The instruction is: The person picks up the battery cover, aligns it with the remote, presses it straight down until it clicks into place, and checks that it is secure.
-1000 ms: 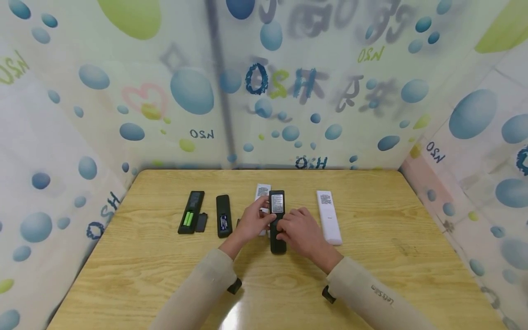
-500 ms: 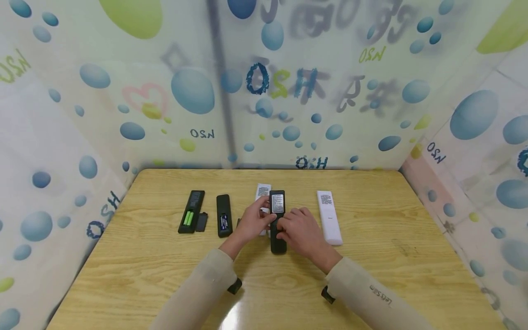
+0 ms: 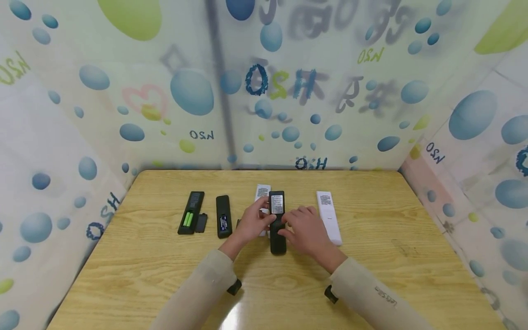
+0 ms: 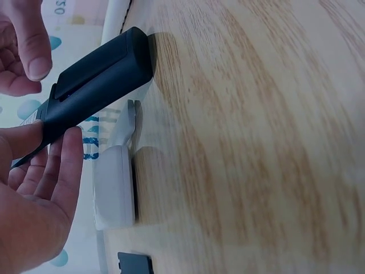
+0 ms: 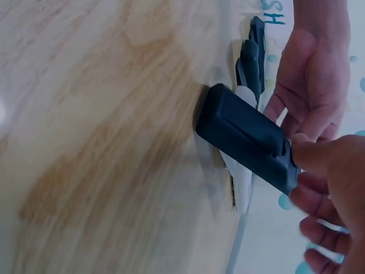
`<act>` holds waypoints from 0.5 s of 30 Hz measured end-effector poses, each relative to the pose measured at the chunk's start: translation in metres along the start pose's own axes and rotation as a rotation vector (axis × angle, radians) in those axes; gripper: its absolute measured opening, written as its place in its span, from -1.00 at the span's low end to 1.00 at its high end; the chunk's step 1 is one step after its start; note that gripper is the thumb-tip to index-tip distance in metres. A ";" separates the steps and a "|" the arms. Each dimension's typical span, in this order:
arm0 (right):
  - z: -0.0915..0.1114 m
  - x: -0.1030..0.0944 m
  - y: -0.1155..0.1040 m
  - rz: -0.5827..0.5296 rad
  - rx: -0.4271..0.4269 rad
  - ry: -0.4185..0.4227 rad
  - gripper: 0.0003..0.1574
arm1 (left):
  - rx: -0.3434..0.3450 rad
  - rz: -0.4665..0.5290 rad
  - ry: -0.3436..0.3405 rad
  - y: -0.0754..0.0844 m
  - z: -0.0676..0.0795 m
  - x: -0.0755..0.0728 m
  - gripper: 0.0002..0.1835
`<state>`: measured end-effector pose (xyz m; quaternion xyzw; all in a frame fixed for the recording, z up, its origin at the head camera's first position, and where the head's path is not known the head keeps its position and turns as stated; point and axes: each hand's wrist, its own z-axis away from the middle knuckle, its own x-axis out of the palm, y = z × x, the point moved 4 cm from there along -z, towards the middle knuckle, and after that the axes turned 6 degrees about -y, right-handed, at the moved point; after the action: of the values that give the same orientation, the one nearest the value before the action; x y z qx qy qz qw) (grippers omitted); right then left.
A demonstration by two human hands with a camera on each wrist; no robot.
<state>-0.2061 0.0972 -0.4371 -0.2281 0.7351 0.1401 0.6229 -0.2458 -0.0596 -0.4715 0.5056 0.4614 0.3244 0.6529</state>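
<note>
My left hand [image 3: 250,224] grips a black remote control [image 3: 278,244] by its side, thumb on top and fingers beneath. The remote lies back side up with a white label [image 3: 277,204], its lower end on the table and its label end raised. Its battery cover [image 4: 94,64] is on, with one edge standing slightly proud in the left wrist view. My right hand [image 3: 307,231] hovers at the remote's right side, thumb and forefinger spread. A small gap parts them from the remote in the left wrist view. A white remote [image 3: 263,191] lies partly hidden behind my left hand.
At left lie a black remote [image 3: 195,201] with green batteries, its loose cover [image 3: 201,222] beside it, and another black remote [image 3: 223,206] with dark blue batteries. A second white remote [image 3: 328,219] lies right of my right hand. Patterned walls border the wooden table [image 3: 383,256].
My right hand has shifted slightly right, and its thumb and forefinger have spread apart beside the remote. The left hand and the black remote stay in place.
</note>
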 end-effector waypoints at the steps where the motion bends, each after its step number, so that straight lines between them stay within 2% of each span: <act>1: 0.000 0.000 0.002 0.001 0.022 -0.009 -0.59 | 0.002 -0.002 0.000 0.000 0.000 0.000 -0.49; 6: 0.000 0.002 0.009 -0.006 0.118 -0.122 -0.42 | -0.007 -0.016 -0.001 0.001 0.001 0.000 -0.48; 10: -0.001 0.009 0.008 -0.023 0.156 -0.210 -0.36 | -0.015 -0.027 -0.001 0.002 0.001 0.000 -0.48; 15: -0.002 0.014 0.007 -0.009 0.161 -0.218 -0.37 | -0.022 -0.039 -0.006 0.002 0.002 0.000 -0.48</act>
<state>-0.2123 0.0999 -0.4507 -0.1639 0.6710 0.1018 0.7159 -0.2436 -0.0597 -0.4695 0.4901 0.4655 0.3149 0.6662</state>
